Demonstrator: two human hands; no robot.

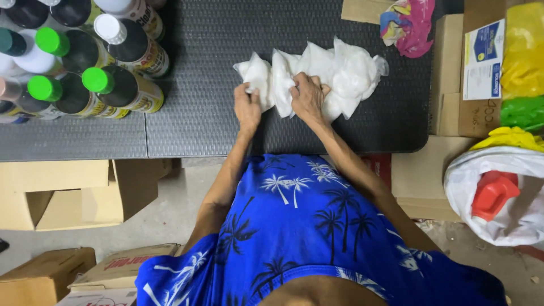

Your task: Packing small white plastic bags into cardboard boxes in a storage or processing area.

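**Both hands on the white bags**

A row of white bags (317,73) lies mid-surface (209,124). The left hand (247,107) pinches the leftmost bag; the right hand (309,97) is closed on the next. Judging from this, grip near the knots and keep the bags together so none tears. They seem to hold white powder. Far left, bottles (102,73) of dark liquid, capped green and white. Near right, a sack (510,192) holds a red-capped jug.

Dark bottles (107,85) with green and white caps stand on the black table (198,113) at ten o'clock. Cardboard boxes (73,192) sit at eight o'clock. At three o'clock, a white sack (521,209) holds a red-capped container (493,194), with yellow bags (524,48) above.
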